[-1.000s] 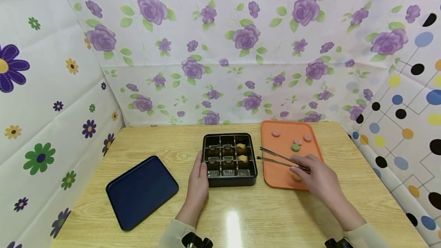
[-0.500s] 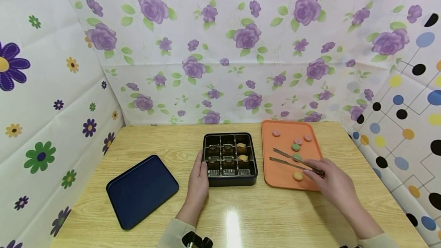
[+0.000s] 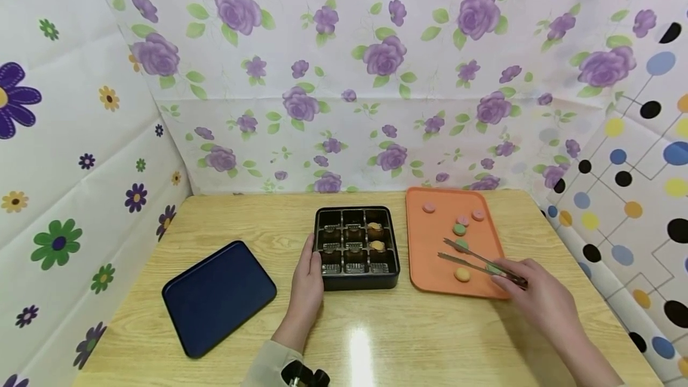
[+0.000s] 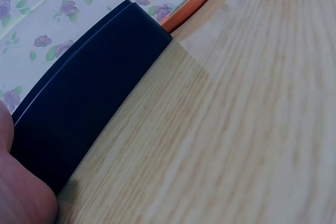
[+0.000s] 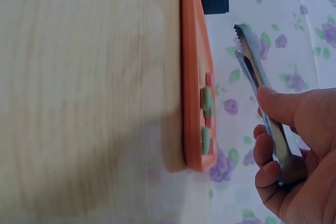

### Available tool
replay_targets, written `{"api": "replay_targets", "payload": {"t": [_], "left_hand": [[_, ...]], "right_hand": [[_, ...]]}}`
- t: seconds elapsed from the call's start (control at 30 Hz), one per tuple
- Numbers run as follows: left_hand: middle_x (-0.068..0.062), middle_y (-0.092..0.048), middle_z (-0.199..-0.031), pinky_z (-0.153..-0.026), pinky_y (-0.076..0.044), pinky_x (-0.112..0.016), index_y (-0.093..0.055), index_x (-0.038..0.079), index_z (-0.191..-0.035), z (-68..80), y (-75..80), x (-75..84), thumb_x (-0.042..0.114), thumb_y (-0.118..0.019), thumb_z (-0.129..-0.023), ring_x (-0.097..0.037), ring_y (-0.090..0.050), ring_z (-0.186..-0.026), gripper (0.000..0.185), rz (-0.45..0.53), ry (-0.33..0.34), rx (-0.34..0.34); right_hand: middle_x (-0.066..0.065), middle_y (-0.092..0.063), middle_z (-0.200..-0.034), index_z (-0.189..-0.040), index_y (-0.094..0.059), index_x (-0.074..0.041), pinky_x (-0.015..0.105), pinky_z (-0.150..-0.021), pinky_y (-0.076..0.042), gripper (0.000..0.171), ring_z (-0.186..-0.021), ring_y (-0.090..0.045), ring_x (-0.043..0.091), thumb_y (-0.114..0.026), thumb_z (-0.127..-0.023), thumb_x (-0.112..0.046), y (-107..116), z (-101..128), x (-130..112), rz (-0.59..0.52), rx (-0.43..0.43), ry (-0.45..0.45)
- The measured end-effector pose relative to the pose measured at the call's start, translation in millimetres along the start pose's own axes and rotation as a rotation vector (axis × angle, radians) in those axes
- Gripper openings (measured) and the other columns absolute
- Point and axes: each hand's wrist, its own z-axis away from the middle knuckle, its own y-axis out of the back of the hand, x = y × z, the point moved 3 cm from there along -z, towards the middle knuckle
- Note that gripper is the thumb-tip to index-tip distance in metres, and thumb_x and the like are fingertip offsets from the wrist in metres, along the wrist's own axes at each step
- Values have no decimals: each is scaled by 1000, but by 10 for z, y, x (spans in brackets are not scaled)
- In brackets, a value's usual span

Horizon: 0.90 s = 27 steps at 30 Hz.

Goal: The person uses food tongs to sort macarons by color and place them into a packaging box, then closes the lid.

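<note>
My right hand [image 3: 543,294] grips metal tongs [image 3: 481,264] over the near right part of the orange tray [image 3: 430,267]. In the right wrist view, the toothed tips of the tongs [image 5: 249,56] stand apart with nothing between them. Beneath them on the tray are a yellow macaron [image 3: 462,275] and a green macaron [image 3: 461,245]; another green one [image 3: 493,268] is partly hidden by the tongs. My left hand [image 3: 309,276] rests with extended fingers along the left side of a black divided box [image 3: 360,281]. Two yellow macarons [image 3: 377,246] sit in its right column.
Farther back on the orange tray lie several pink macarons [image 3: 428,208] and a green one [image 3: 459,229]. A dark blue tray [image 3: 220,297] lies askew on the left of the wooden table [image 3: 333,339]. Flower-printed cloth [image 3: 344,136] hangs behind the table.
My right hand has drawn the tongs right and slightly nearer, away from the box and over the tray, uncovering the yellow macaron and a green one. My left hand stays at the box.
</note>
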Motion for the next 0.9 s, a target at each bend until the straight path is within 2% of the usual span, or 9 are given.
{"api": "replay_targets", "payload": {"t": [0.27, 0.57, 0.9], "left_hand": [[-2, -19, -183, -133, -20, -60, -21, 30, -179, -19, 11, 27, 33, -34, -124, -33, -19, -167, 56, 6, -8, 8], [-2, -19, -183, -133, -20, -60, -21, 32, -179, 3, -13, 15, 34, -33, -124, -33, -19, -167, 56, 8, -3, 11], [-2, -19, -183, -133, -20, -60, -21, 33, -179, -2, -8, 14, 34, -33, -124, -33, -18, -167, 56, 7, 4, 10]], "right_hand": [[-4, -65, -92, -131, -83, -16, 30, -55, -37, 35, -70, -51, 11, -86, -100, -32, 41, 64, 129, 29, -1, -17], [-3, -67, -94, -130, -83, -13, 29, -57, -40, 36, -73, -55, 11, -88, -99, -30, 51, 135, 257, 56, -24, -15], [-3, -67, -94, -133, -81, -12, 30, -57, -39, 37, -72, -52, 13, -83, -103, -32, 32, 175, 367, 39, -83, -45]]}}
